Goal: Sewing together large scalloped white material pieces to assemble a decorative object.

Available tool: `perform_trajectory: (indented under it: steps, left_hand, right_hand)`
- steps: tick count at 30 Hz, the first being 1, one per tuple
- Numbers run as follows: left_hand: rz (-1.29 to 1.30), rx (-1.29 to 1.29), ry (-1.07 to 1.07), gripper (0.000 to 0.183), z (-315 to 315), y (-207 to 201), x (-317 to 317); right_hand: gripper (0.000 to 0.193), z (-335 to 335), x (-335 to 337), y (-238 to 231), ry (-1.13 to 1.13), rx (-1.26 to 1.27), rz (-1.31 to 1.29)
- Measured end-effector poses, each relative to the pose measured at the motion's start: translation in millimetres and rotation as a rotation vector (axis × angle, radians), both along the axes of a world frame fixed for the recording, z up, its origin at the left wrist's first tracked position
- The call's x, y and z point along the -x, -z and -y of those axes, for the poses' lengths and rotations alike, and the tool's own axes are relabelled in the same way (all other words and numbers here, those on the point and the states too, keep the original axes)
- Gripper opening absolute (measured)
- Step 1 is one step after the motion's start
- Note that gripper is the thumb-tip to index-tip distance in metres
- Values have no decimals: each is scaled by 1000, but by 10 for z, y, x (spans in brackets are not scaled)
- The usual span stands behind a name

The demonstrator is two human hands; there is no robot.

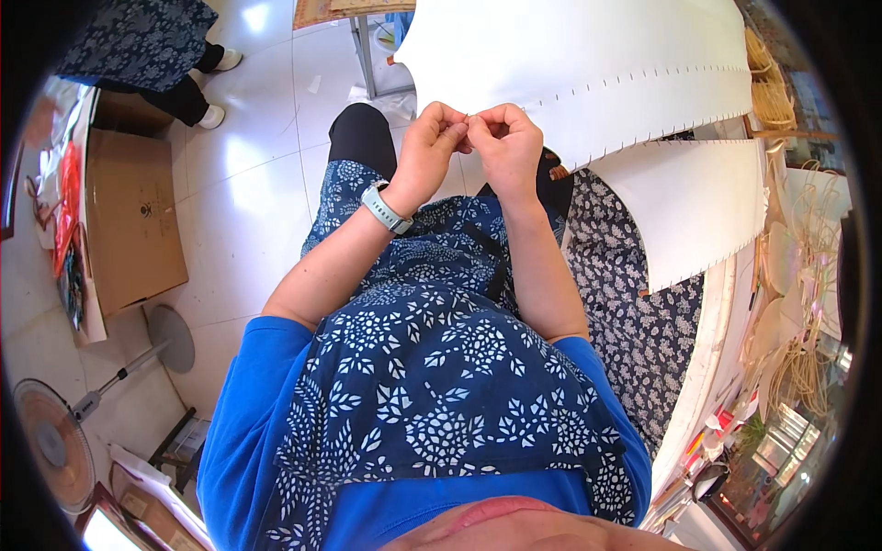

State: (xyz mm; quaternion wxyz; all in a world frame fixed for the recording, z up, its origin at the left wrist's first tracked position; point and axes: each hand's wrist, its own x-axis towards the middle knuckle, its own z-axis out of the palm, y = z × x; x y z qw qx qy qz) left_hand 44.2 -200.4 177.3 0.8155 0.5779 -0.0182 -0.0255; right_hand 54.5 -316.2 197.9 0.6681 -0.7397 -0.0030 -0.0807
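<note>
From my remote seat, I see the left hand and right hand meeting, thumbs and fingertips pinched closed; I can't tell what sits between them. Just beyond and to their right spreads a large white sheet with dark stitch marks. A smaller white panel overlies dark floral cloth. On the left, a cardboard box and pedestal fan border pale floor tiles.

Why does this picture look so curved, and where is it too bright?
Head view: the fisheye lens bends straight edges, leaving black corners; glare patches whiten the tiled floor; the upper white sheet looks nearly washed out; anything between left hand and right hand is too small to tell.
</note>
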Motion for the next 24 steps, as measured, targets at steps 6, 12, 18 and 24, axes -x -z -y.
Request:
perform_trajectory:
  steps: [6, 12, 18, 24]
  left_hand:
    - [-14, 52, -11, 5, 9, -4, 10]
    - [-32, 62, -9, 6, 15, -10, 20]
    - [-40, 57, 9, 6, 15, -26, 30]
    - [-37, 79, 8, 6, 24, -14, 29]
  right_hand:
    - [5, -2, 0, -15, -25, -44, -5]
    - [4, 11, -1, -38, -56, -80, -29]
    - [5, 50, -21, -18, -83, -95, -53]
    - [4, 47, -25, -14, -89, -101, -73]
